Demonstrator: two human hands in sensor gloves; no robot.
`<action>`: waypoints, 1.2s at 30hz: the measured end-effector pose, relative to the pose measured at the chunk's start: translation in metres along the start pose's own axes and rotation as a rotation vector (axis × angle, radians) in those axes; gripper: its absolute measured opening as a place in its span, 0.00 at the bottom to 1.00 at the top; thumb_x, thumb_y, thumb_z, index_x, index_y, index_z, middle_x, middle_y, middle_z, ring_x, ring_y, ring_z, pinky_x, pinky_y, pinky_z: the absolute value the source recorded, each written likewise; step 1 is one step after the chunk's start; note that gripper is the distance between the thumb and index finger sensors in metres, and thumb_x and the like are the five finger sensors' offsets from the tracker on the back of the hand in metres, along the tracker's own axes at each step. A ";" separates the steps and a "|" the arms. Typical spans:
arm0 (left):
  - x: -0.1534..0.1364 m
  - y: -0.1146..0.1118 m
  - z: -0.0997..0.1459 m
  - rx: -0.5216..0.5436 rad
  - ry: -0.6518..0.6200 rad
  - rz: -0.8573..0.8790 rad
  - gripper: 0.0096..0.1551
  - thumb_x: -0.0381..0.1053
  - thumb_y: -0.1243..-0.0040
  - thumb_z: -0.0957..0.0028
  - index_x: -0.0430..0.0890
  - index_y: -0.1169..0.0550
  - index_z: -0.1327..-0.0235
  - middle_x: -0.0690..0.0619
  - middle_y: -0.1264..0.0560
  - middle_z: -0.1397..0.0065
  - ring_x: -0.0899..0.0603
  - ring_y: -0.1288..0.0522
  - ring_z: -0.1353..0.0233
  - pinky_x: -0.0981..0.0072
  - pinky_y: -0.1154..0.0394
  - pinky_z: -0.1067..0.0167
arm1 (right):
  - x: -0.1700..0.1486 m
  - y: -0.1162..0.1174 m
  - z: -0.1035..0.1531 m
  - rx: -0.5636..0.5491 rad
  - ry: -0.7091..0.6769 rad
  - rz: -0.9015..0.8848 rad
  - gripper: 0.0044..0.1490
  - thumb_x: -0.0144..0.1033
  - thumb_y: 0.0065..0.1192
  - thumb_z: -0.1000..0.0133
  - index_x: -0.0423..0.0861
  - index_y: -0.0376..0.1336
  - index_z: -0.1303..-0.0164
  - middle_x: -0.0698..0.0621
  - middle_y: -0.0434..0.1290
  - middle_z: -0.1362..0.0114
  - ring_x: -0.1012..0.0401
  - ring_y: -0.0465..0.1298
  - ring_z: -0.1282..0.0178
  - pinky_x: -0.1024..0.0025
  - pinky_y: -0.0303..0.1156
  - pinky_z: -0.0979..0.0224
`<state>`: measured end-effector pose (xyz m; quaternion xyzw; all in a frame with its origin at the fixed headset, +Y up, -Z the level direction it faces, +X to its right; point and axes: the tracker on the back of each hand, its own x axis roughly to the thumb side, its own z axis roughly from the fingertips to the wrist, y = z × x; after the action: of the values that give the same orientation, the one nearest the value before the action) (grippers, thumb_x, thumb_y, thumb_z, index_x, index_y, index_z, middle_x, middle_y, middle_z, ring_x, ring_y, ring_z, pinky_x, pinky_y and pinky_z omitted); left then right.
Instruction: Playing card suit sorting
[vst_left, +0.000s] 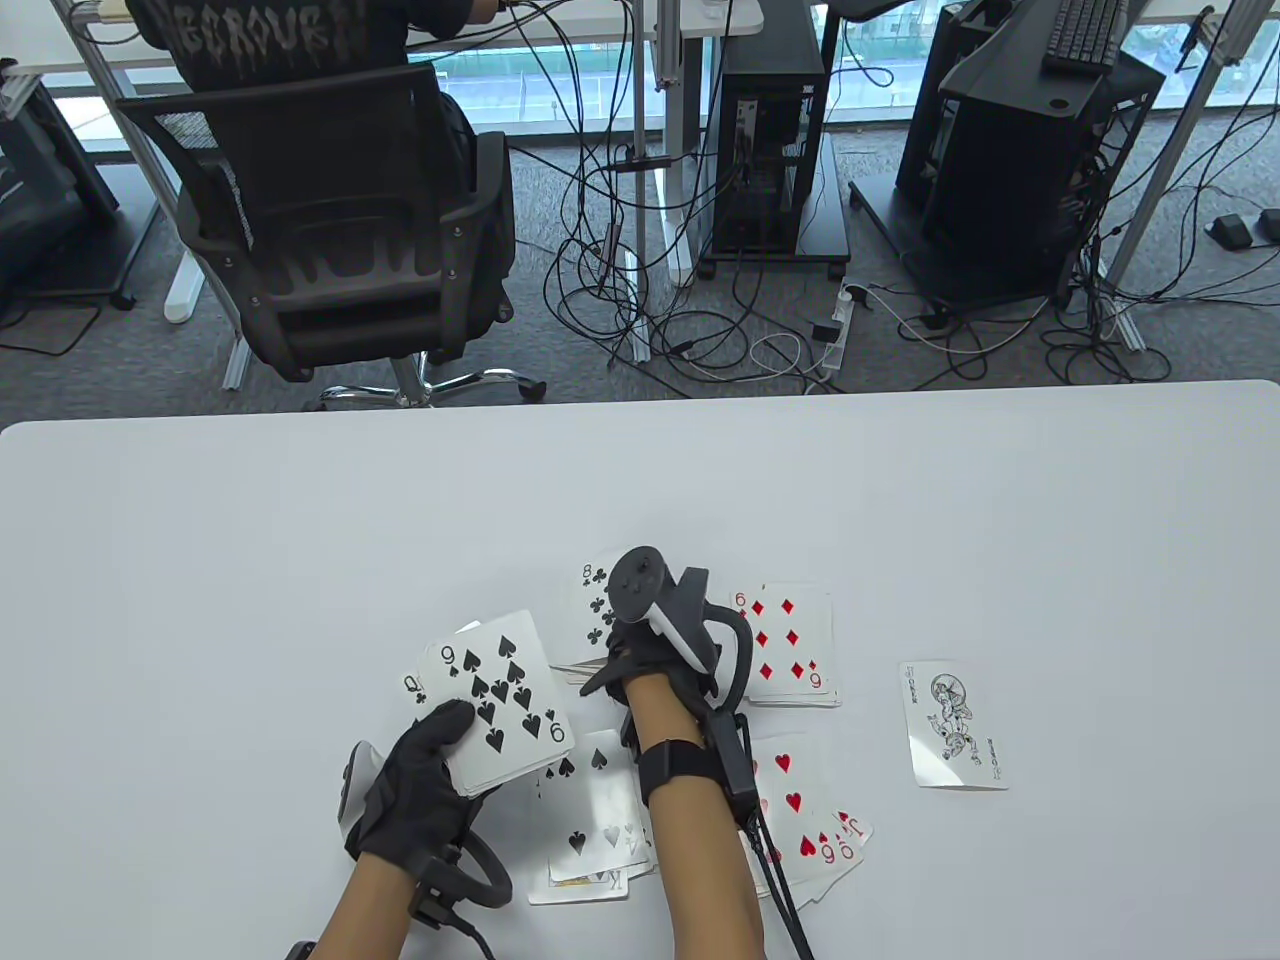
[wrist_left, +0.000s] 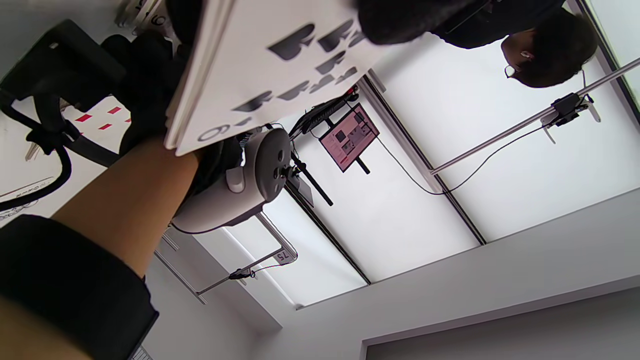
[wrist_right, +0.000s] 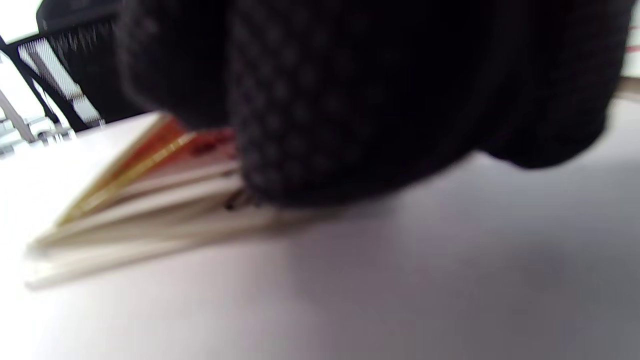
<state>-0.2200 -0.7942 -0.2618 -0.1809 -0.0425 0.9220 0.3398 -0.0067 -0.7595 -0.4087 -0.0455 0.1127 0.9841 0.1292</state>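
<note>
Left hand (vst_left: 420, 790) grasps the deck (vst_left: 505, 705), nine of spades on top, at 7 o'clock on the table (vst_left: 250, 560); right hand (vst_left: 650, 660) covers the club pile (vst_left: 592, 610), grip indeterminable, so square that pile before dealing the nine.

Table view: high, looking down over the bench (vst_left: 300, 520) toward an office beyond. Left wrist view: close under the held deck (wrist_left: 280, 65), tilted up at the ceiling. Right wrist view: skimming the bench, blurred, seemingly sharing the club pile (wrist_right: 150, 200).
</note>
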 end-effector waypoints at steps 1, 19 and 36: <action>0.000 0.000 0.000 0.001 -0.002 0.003 0.31 0.56 0.53 0.32 0.58 0.50 0.22 0.58 0.43 0.18 0.48 0.33 0.21 0.56 0.34 0.26 | 0.001 0.003 0.000 0.008 0.007 0.030 0.31 0.35 0.53 0.40 0.18 0.66 0.55 0.53 0.80 0.77 0.59 0.81 0.86 0.59 0.82 0.67; -0.001 0.001 0.000 0.011 0.004 0.007 0.31 0.56 0.53 0.32 0.58 0.50 0.22 0.58 0.42 0.18 0.48 0.33 0.21 0.55 0.34 0.26 | -0.002 -0.030 0.037 -0.166 -0.298 -0.173 0.34 0.38 0.53 0.40 0.17 0.65 0.51 0.46 0.80 0.71 0.52 0.82 0.79 0.52 0.80 0.60; -0.005 -0.001 0.000 -0.030 0.028 -0.017 0.31 0.55 0.52 0.32 0.57 0.49 0.22 0.58 0.42 0.19 0.48 0.33 0.22 0.55 0.33 0.26 | 0.018 -0.029 0.123 -0.064 -0.675 -0.393 0.52 0.49 0.60 0.43 0.14 0.53 0.41 0.41 0.76 0.59 0.47 0.80 0.68 0.45 0.76 0.53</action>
<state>-0.2159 -0.7970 -0.2600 -0.1985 -0.0529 0.9158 0.3452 -0.0237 -0.6991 -0.2977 0.2561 0.0225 0.9032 0.3436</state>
